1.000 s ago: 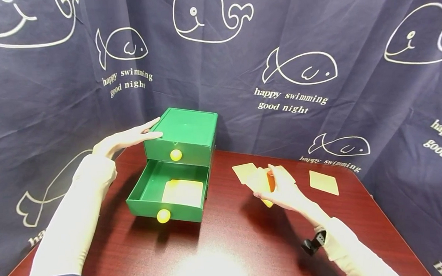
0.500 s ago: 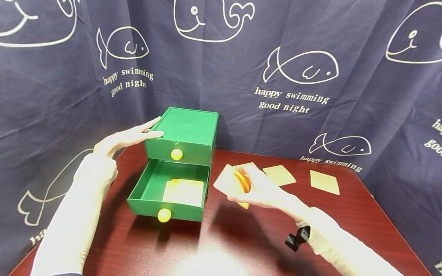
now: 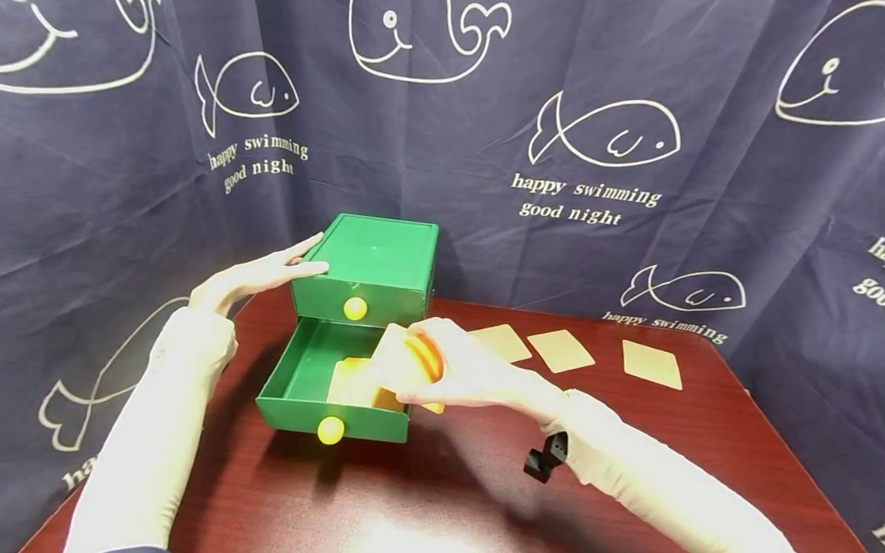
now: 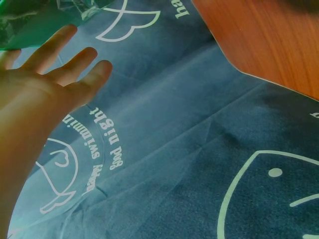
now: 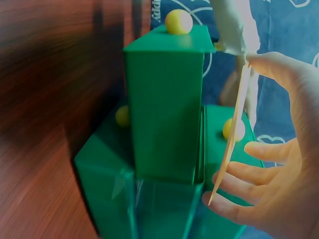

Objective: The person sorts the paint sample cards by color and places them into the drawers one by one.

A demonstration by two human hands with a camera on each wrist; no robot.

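A green drawer cabinet (image 3: 373, 247) stands on the table with its middle drawer (image 3: 292, 410) pulled out. My left hand (image 3: 255, 275) rests against the cabinet's top left edge, fingers extended. With thumb and fingertips, my right hand (image 3: 462, 367) grips a thin yellow square (image 3: 390, 354) by its edges, over the right side of the open drawer. Edge-on in the right wrist view, that thin square (image 5: 233, 132) spans from thumb to fingers. Another yellow square (image 3: 345, 383) lies inside the drawer, partly hidden behind the held one.
Several yellow squares lie on the table right of the cabinet, including a middle one (image 3: 561, 350) and a far right one (image 3: 652, 365). Yellow round knobs (image 3: 330, 430) stick out from the drawers. A dark blue fish-print curtain (image 3: 466, 158) hangs close behind the reddish table (image 3: 685, 456).
My right hand has carried the thin yellow square leftward from the table squares to over the open drawer, uncovering squares on the table. My left hand has stayed on the cabinet.
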